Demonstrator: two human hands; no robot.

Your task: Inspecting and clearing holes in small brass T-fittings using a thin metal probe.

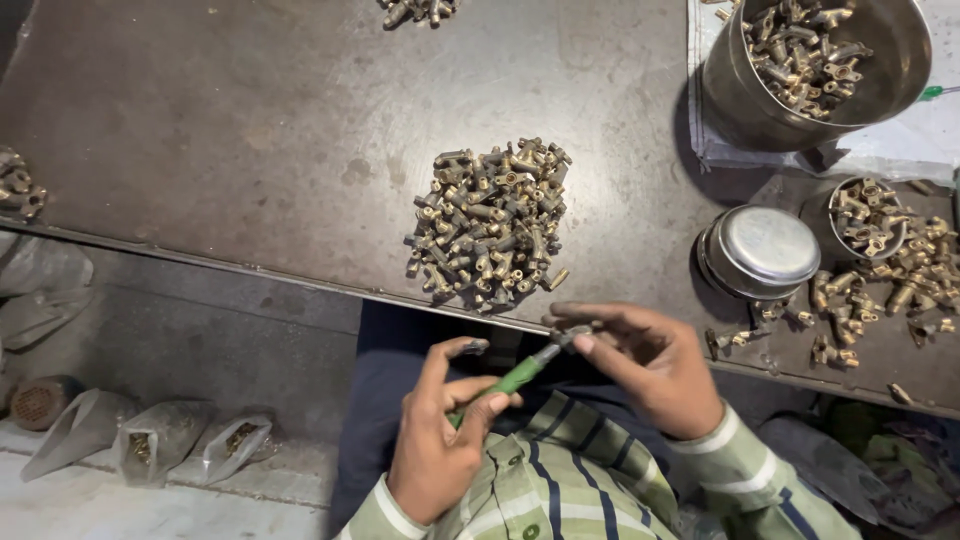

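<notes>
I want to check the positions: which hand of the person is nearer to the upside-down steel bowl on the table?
The right hand. It is just below and left of the upside-down steel bowl, near the table edge. The left hand, holding the green-handled tool, is lower and much further left.

Green-handled tool [515, 377]: slim, metal tip, tilted up to the right, held above the lap just below the table edge. Small brass fitting [572, 335]: dull, tarnished, pinched at the tool's tip, mostly hidden by fingertips.
</notes>
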